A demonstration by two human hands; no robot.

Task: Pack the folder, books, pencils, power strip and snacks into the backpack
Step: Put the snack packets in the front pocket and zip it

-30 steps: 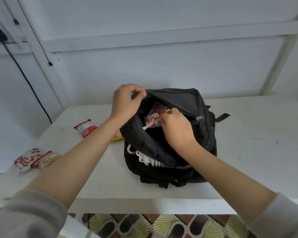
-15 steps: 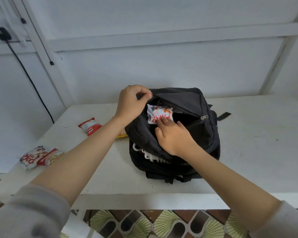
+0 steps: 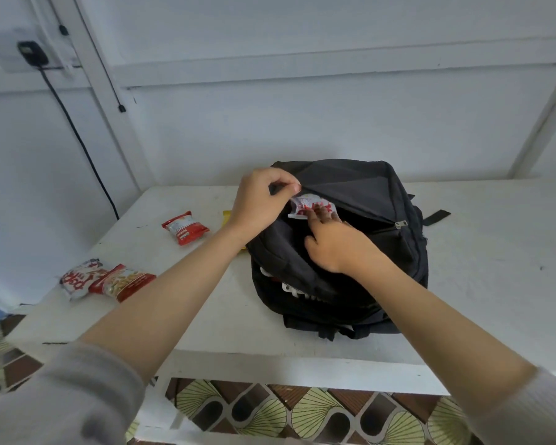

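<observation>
The white desk (image 3: 495, 252) carries a black backpack (image 3: 382, 194) lying flat near its middle. To the left of the bag, a red and white packet (image 3: 185, 228) lies alone. Near the desk's left edge, a white packet (image 3: 76, 279) and a red packet (image 3: 126, 282) lie touching, the red one overlapping the white. A yellow item (image 3: 227, 214) shows partly, just beside the backpack.

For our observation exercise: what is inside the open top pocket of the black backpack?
A red-and-white snack packet shows in the pocket mouth of the backpack, touched by the right hand, fingers straight; the left hand pinches the flap up. Anything deeper is hidden by fabric.
</observation>
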